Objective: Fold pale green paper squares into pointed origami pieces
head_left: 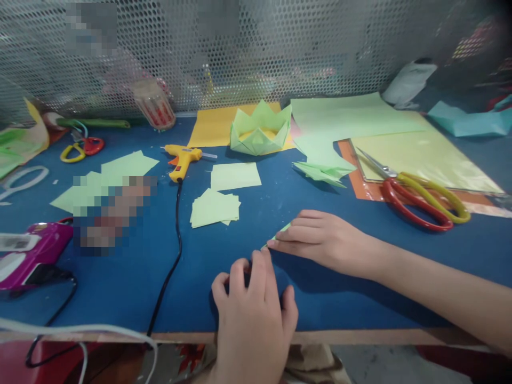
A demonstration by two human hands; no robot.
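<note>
My left hand [256, 304] lies at the near edge of the blue table [132, 288], fingers curled down onto the surface beside a small light-green paper piece [280, 233]. My right hand [320, 237] reaches in from the right and presses flat on that paper, fingers together and stretched out. Only a thin green edge of the paper shows under the fingers. A stack of small green paper squares [215, 208] lies just beyond, with a single square [235, 175] behind it.
A yellow glue gun [182, 160] with a black cord lies left of centre. A folded green paper crown [260, 130] sits on a yellow sheet at the back. Red-and-yellow scissors [420, 197] rest on coloured sheets at right. Small scissors [82, 146] and a magenta device [36, 250] are at left.
</note>
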